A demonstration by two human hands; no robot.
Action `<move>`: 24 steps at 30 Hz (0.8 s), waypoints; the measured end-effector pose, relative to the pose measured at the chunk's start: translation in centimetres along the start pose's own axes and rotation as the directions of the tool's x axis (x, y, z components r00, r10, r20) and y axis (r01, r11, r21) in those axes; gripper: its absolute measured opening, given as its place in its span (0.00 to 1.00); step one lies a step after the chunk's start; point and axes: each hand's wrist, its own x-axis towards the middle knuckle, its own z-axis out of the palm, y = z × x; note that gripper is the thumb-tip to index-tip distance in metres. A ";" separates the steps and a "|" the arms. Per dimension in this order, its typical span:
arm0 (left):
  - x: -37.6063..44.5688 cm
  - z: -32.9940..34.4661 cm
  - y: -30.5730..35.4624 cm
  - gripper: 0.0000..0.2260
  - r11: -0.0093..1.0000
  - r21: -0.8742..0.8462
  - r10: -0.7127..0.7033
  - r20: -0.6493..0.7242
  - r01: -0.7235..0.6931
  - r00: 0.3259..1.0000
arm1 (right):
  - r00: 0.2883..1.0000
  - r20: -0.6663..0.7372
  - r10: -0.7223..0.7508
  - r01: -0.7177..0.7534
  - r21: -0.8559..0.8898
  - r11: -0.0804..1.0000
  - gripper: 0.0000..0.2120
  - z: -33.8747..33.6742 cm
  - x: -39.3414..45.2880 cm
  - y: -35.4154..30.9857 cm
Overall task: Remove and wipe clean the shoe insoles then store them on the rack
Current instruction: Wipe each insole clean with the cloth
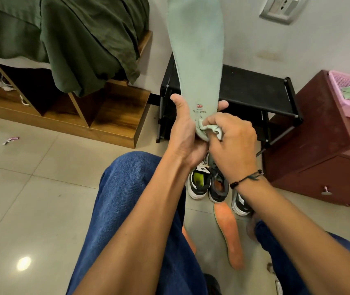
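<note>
pale green foam insole [195, 50] stands upright above the black rack [255, 88]; left hand [184, 133] grips its heel, fingers curled round; right hand [231, 139] pinches a cloth [207, 127] against it; likely light and bendy, so hold the stiffer heel.

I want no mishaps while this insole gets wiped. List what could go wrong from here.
1. The left hand holds the pale green insole only at its heel end, the long part standing free; it may flex or slip from that grip under wiping pressure.
2. The right hand pinches a small wadded cloth; it likely covers little surface per stroke, so patches may be missed.
3. The orange insole lies on the floor beside the knees and could be stepped on.
</note>
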 end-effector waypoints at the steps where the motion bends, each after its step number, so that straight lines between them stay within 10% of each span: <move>1: -0.1 -0.1 0.0 0.35 1.000 0.004 0.005 0.000 -0.005 1.000 | 0.996 0.011 0.087 -0.088 0.053 0.995 0.08 0.1 -0.1 -0.4; 9: 0.0 0.4 -0.9 0.31 0.999 -0.013 0.047 -0.067 -0.048 0.997 | 0.874 0.180 0.451 -0.479 0.173 0.860 0.06 -0.4 0.2 -2.7; 13: -0.1 0.7 -0.7 0.37 1.000 0.004 -0.015 -0.011 0.015 1.000 | 0.712 0.381 0.590 -0.687 0.551 0.473 0.13 -2.6 1.5 -1.9; 18: -0.4 0.8 -0.4 0.39 0.999 -0.016 0.028 0.009 -0.028 1.000 | 0.957 0.112 0.269 -0.281 0.118 0.952 0.06 -3.1 2.1 0.3; 21: -0.5 0.5 -0.1 0.37 0.997 -0.039 0.067 0.010 -0.067 0.998 | 0.994 0.070 0.090 -0.089 -0.012 0.996 0.06 -1.6 0.8 -0.3; 24: -0.7 0.2 -0.4 0.35 0.998 -0.014 0.063 -0.017 -0.064 0.998 | 0.958 0.082 0.275 -0.278 0.025 0.960 0.07 -1.0 0.6 -0.8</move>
